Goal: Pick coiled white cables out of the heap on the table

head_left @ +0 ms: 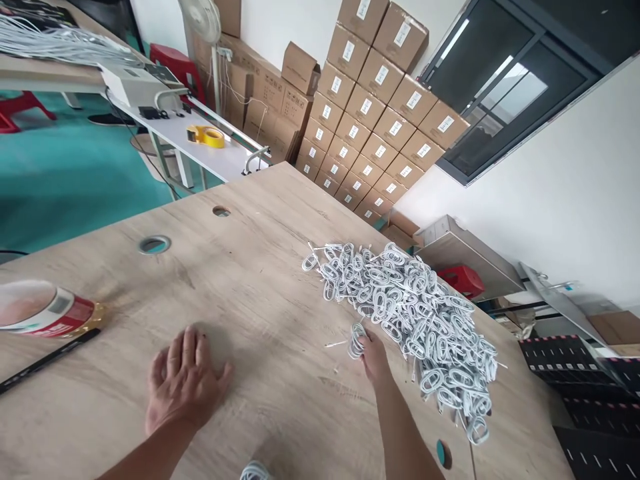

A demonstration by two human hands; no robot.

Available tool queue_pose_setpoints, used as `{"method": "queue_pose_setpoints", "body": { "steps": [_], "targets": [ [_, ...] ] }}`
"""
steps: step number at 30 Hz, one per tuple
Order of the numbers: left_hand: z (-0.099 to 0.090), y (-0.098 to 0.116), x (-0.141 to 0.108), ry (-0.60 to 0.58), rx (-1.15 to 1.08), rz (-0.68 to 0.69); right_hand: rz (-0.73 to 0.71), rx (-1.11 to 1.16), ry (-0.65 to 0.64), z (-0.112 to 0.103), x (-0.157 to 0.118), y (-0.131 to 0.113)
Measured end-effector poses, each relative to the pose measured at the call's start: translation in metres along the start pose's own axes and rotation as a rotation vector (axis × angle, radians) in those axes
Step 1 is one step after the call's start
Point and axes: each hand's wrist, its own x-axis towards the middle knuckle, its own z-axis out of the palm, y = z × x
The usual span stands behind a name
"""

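Observation:
My left hand [187, 380] lies flat on the wooden table [270, 280], palm down with the fingers apart, holding nothing. My right hand [374, 357] grips a coiled white cable [356, 341] between thumb and fingers, just left of a big heap of similar coiled cables [400, 293]. One end of the held cable sticks out to the left. Another coiled cable [255, 471] shows partly at the bottom edge of the view, in front of my body.
A plastic jar [60, 310] and a black strip [47, 362] lie at the left. Round holes [155, 245] pierce the tabletop. Beyond stand a side table with a yellow tape dispenser [206, 136] and stacked cardboard boxes [365, 107]. Black trays [560, 355] are at the right.

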Motion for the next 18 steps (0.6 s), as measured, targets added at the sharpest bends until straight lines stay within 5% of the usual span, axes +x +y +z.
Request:
{"method": "queue_pose_setpoints", "body": {
  "steps": [4, 6, 8, 10, 13, 15, 18],
  "targets": [
    [-0.001, 0.000, 0.000, -0.002, -0.001, -0.002, 0.165, 0.310, -0.383, -0.026, -0.056, 0.006],
    [0.000, 0.000, 0.001, 0.011, -0.006, 0.003, 0.237, 0.150, -0.711, -0.032, -0.081, 0.005],
    [0.002, -0.001, 0.001, 0.032, -0.005, 0.010, 0.240, -0.120, -0.858, -0.031, -0.086, -0.002],
    [0.004, -0.002, 0.000, 0.054, -0.002, 0.021, 0.111, -0.343, -0.659, -0.023, -0.068, -0.016],
    [0.009, -0.005, -0.001, 0.077, -0.005, 0.032, -0.216, -0.582, -0.020, -0.005, -0.009, -0.049],
    [0.012, -0.007, -0.002, 0.089, -0.017, 0.035, -0.283, -0.755, 0.315, 0.002, 0.031, -0.069],
    [0.014, -0.008, -0.003, 0.091, -0.044, 0.027, -0.224, -0.931, 0.457, -0.003, 0.069, -0.082]
  ]
}}
